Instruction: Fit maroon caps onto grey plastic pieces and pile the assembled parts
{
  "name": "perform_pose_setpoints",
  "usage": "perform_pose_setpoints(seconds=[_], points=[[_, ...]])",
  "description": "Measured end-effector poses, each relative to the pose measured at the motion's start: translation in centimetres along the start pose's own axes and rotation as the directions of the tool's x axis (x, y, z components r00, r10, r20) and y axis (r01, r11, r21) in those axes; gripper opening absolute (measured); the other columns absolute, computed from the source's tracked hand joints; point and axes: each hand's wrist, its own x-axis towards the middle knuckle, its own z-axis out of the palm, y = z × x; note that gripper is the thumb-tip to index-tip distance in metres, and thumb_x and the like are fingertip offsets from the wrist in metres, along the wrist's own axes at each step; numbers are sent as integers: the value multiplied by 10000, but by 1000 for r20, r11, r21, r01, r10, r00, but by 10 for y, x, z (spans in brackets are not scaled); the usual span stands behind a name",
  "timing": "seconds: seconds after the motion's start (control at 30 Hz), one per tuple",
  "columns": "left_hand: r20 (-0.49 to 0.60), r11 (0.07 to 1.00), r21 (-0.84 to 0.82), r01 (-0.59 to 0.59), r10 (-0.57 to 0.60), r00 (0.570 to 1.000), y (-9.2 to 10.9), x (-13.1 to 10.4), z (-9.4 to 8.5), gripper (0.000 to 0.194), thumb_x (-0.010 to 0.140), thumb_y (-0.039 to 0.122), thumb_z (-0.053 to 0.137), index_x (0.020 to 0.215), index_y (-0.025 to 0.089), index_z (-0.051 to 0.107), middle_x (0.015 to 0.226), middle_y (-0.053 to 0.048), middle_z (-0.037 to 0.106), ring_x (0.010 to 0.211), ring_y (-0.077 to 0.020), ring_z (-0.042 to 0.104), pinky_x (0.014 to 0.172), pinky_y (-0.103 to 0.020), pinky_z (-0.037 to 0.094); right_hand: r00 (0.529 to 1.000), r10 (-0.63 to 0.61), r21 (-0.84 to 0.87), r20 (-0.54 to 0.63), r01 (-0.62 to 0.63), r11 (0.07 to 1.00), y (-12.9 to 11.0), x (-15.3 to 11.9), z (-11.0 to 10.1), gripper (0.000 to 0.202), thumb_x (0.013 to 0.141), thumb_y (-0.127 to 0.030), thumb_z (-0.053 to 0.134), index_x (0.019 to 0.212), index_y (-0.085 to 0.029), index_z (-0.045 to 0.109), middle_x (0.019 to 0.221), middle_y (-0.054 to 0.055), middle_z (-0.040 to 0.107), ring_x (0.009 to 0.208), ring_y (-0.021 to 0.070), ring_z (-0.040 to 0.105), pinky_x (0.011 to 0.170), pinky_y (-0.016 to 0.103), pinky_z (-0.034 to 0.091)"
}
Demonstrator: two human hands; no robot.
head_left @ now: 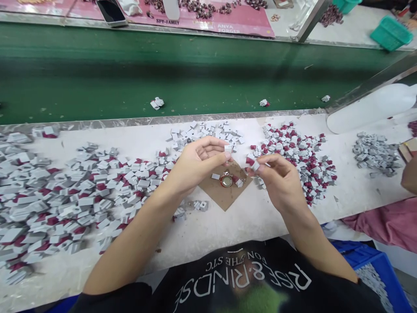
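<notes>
My left hand (205,158) is closed, pinching a small light-grey plastic block (227,149) between thumb and fingertips. To its right, my right hand (276,171) grips a small grey and dark-red plastic piece (253,164) with thumb and index finger. The two pieces are apart. Below them a square brown board (224,201) lies on the table, turned like a diamond. On it rest a round watch-like object (226,179) with a red and silver rim, a loose grey block (215,176) and another grey and red piece (239,183).
Grey and red pieces (81,200) spread over the left, with a mixed pile (296,152) right and grey blocks (208,130) behind my hands. A green conveyor belt (195,69) runs beyond, carrying several small pieces. A white bottle (371,106) lies right, near a person's arm (409,176).
</notes>
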Motion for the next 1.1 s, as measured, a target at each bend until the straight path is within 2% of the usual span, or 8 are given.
perform_pose_setpoints(seconds=[0.13, 0.23, 0.37, 0.5, 0.6, 0.77, 0.93, 1.1], points=[[58, 999, -36, -33, 35, 998, 5, 3, 12, 341, 911, 377, 909, 1205, 221, 830, 1147, -103, 860, 1008, -267, 868, 939, -414, 746, 999, 32, 84, 13, -33, 996, -13, 18, 4, 259, 901, -521, 932, 1006, -336, 783, 1094, 32, 838, 1075, 304, 841, 1051, 552, 709], [80, 996, -80, -37, 43, 996, 7, 5, 18, 330, 919, 369, 911, 1199, 218, 823, 1172, -104, 863, 1043, -274, 873, 930, -407, 751, 999, 9, 63, 40, -11, 998, -13, 26, 7, 232, 920, -511, 897, 1004, -336, 769, 1118, 35, 837, 1153, 311, 820, 1080, 568, 695], [99, 993, -111, -41, 52, 994, 7, 6, 19, 249, 922, 334, 915, 1126, 226, 822, 1150, -91, 874, 1055, -272, 876, 965, -402, 743, 999, 7, 42, 54, -10, 999, -10, 29, 8, 215, 940, -507, 873, 1021, -337, 770, 1111, 38, 835, 1148, 308, 815, 1077, 572, 689], [99, 992, -120, -36, 48, 994, 6, 7, 19, 258, 914, 333, 929, 1112, 218, 812, 1168, -97, 877, 1048, -275, 880, 863, -361, 748, 999, 2, 122, 37, -6, 993, -11, 29, 12, 226, 898, -477, 928, 998, -336, 781, 1051, 20, 823, 1072, 284, 817, 1102, 569, 690], [90, 994, -105, -34, 43, 995, 5, 8, 20, 285, 910, 350, 933, 1128, 217, 809, 1198, -106, 877, 1057, -282, 881, 845, -363, 746, 1000, -4, 133, 29, 0, 991, -13, 29, 14, 237, 885, -482, 946, 995, -338, 793, 1044, 18, 824, 1053, 280, 817, 1112, 568, 688], [85, 997, -67, -50, 55, 995, 4, 10, 20, 285, 917, 359, 932, 1135, 217, 817, 1196, -106, 880, 1062, -281, 882, 878, -369, 745, 1000, 11, 96, 28, -14, 995, -12, 31, 12, 237, 871, -481, 968, 989, -325, 833, 1056, 26, 841, 1059, 282, 819, 1083, 541, 688], [94, 996, -7, -90, 90, 991, 2, 8, 19, 213, 912, 309, 923, 1077, 211, 830, 1030, -85, 883, 960, -280, 885, 833, -385, 744, 999, 14, 63, 33, -16, 998, -7, 32, 9, 190, 859, -432, 997, 971, -313, 898, 1020, 26, 868, 943, 232, 801, 934, 436, 701], [94, 979, 122, -162, 151, 984, 7, 13, 11, 175, 928, 288, 884, 1073, 212, 822, 1016, -76, 886, 931, -255, 866, 832, -376, 717, 991, 26, 69, 131, -36, 997, -9, 44, 11, 243, 852, -457, 1005, 985, -282, 904, 963, 39, 873, 906, 235, 820, 878, 421, 705]])
